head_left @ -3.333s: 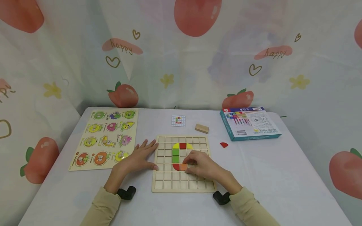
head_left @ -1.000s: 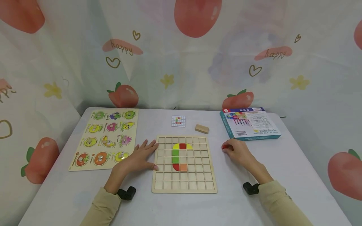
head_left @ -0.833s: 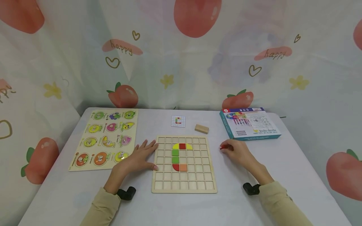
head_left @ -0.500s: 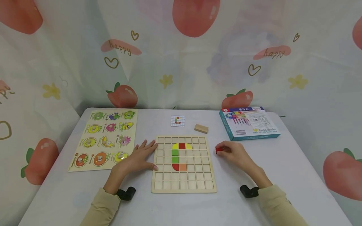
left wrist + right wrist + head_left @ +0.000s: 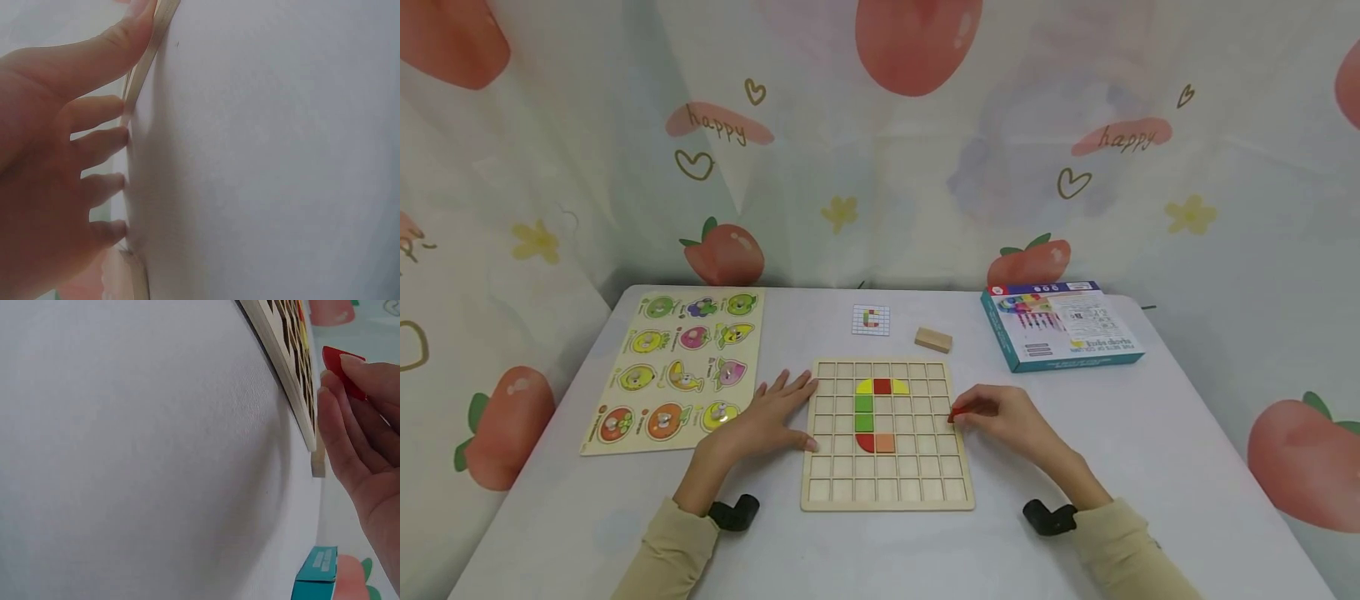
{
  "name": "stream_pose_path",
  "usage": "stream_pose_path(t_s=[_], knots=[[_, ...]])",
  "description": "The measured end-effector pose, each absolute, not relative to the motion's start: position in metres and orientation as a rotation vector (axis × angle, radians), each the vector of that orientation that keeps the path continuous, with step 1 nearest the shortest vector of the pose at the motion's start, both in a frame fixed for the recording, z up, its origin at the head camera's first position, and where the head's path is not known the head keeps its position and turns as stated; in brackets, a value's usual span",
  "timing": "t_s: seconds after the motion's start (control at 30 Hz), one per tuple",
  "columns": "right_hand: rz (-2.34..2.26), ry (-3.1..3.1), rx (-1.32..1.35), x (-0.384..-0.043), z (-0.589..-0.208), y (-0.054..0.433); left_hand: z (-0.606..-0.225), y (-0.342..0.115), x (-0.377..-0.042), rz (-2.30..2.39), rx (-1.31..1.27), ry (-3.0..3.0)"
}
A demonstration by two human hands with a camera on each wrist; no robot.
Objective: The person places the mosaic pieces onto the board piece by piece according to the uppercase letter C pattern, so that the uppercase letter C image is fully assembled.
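Observation:
A red quarter-circle tile (image 5: 334, 360) is pinched between thumb and fingers of my right hand (image 5: 1007, 419), held up at the right edge of the wooden grid board (image 5: 917, 492). My left hand (image 5: 760, 425) lies with spread, straight fingers at the board's left edge, thumb touching its rim. In the board's cells sit two yellow corner tiles with a red square tile (image 5: 882, 387) between them. Below are two green square tiles (image 5: 864, 413), then a red rounded tile (image 5: 866, 442) beside an orange square tile (image 5: 885, 442).
A small pattern card (image 5: 871, 320) and a wooden block (image 5: 933, 339) lie behind the board. A fruit puzzle board (image 5: 673, 375) is at the left. At the back right lies a teal-edged box (image 5: 1063, 327).
My right hand has left the orange tile, picked the red quarter-circle tile off the table at the right, and carried it left to the board's edge. My left hand has stayed put.

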State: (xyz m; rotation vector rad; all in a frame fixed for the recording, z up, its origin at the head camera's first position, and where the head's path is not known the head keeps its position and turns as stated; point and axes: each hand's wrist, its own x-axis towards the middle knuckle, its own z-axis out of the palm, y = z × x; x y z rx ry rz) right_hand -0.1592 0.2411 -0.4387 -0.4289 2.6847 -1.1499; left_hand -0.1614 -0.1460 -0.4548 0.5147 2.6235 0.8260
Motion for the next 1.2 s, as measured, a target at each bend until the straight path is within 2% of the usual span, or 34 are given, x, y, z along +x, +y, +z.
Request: stream_pose_path(t_s=[0.23,1.2], knots=[[-1.220,2.600,-0.449,-0.153,-0.439,0.225,-0.453,-0.146,-0.161,0.827,0.520,2.624],[-0.992,2.661,-0.860,-0.150,-0.447,0.173,-0.456,-0.147,-0.163,0.841,0.529,2.620]])
